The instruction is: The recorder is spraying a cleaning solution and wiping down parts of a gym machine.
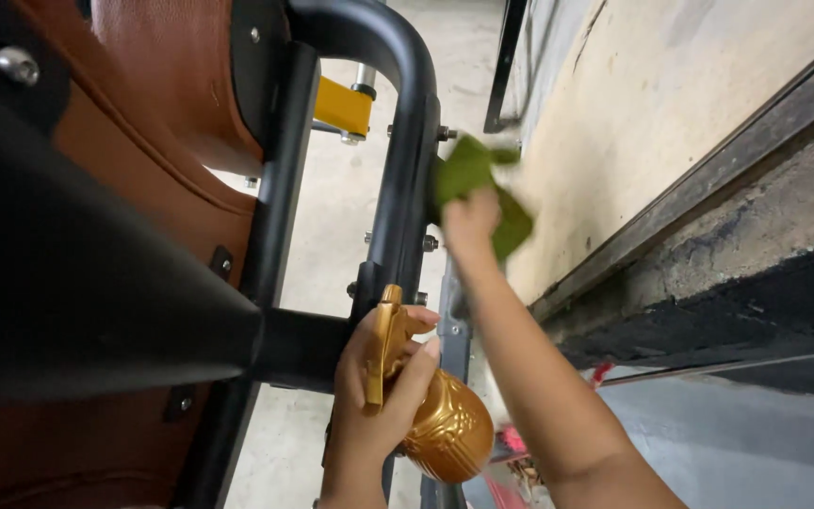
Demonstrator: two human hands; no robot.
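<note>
My left hand (369, 391) grips a gold spray bottle (445, 429) by its trigger head, held close to the black metal frame (407, 179) of an exercise machine. My right hand (471, 226) reaches forward along that frame and is closed on a green cloth (478, 184), which is pressed against the black upright tube. The cloth is blurred with motion. My right forearm stretches from the lower right up to the frame.
A brown padded seat (153, 132) on the machine fills the left. A yellow part (343, 106) sits on the frame farther off. A beige wall (671, 113) with a dark ledge runs along the right. Pale concrete floor (332, 245) lies below.
</note>
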